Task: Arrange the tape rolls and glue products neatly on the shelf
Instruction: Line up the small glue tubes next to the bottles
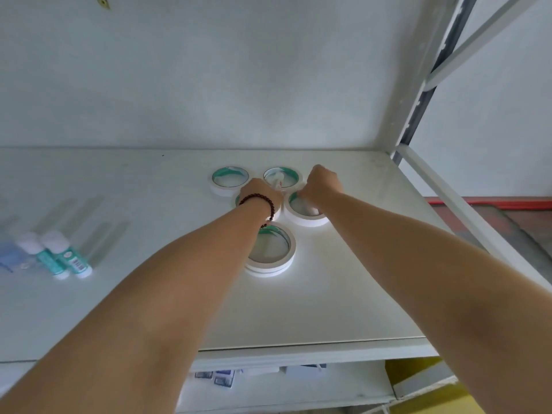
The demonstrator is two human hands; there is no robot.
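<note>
Soft, even, cool light fills the view, with no hard glare. The white shelf (343, 294) is brightly lit near its front edge, and the tape rolls (270, 249) cast only faint shadows. Toward the shelf's left edge the glue sticks (64, 255) are smeared, probably by motion blur, with ghosted streaks behind them. Wide-angle distortion bends the frame post (430, 85) at the right edge. The back wall (209, 70) is slightly dimmer and shows mottled, grainy patches.

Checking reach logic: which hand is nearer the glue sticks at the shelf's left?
Left. The left hand sits on the tape rolls mid-shelf, well right of the glue sticks; the right hand is further right still.
</note>
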